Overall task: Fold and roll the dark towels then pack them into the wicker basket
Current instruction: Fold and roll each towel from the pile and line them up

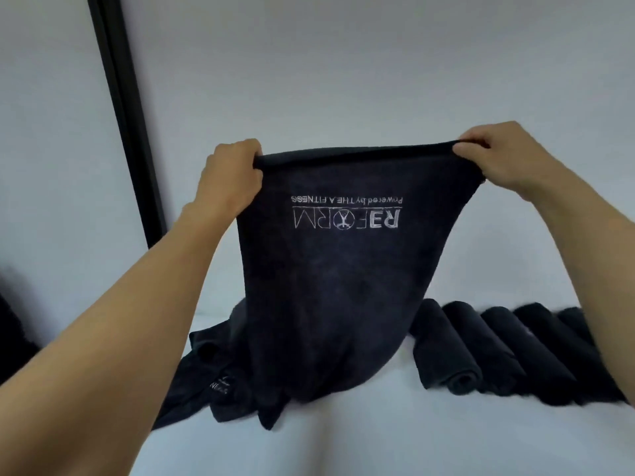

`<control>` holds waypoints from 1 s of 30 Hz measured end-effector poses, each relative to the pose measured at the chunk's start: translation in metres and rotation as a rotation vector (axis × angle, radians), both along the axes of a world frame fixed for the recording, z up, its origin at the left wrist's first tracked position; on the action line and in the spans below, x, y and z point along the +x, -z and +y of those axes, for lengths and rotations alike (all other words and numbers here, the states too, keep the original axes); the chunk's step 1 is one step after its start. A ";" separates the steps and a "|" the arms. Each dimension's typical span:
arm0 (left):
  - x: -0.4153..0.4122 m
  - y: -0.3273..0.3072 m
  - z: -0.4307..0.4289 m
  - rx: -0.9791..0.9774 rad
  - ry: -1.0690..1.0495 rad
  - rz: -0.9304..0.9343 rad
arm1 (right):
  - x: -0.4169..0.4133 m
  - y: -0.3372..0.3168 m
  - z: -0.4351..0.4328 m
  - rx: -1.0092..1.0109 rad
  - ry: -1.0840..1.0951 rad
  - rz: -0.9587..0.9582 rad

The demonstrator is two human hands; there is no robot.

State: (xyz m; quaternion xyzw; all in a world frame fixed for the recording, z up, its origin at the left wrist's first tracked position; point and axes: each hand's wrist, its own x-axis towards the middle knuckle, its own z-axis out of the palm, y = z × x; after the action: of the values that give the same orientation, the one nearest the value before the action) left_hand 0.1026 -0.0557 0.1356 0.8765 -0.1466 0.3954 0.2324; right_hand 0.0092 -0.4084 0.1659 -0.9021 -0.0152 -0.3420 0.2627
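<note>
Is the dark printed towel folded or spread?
Spread: both hands, left hand and right hand, stretch the dark printed towel by its top edge.

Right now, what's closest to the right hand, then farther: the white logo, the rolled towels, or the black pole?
1. White logo, on the held towel, left of the right hand.
2. Rolled towels, below on the surface.
3. Black pole, far left.

Held dark logo towel (343, 269) hangs centre over white table (378, 441); crumpled dark towel heap (206, 383) lower left, row of rolled dark towels (498, 352) right.
</note>
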 end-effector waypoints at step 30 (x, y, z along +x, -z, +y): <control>-0.107 -0.114 -0.003 -1.091 0.787 -0.036 | -0.099 -0.060 0.057 0.743 -0.415 -0.654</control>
State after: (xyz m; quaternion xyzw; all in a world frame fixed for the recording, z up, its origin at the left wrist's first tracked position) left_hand -0.0040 -0.0585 0.2492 0.5080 -0.2384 0.3134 0.7660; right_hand -0.0896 -0.3509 0.2257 -0.5728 -0.1520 -0.5286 0.6078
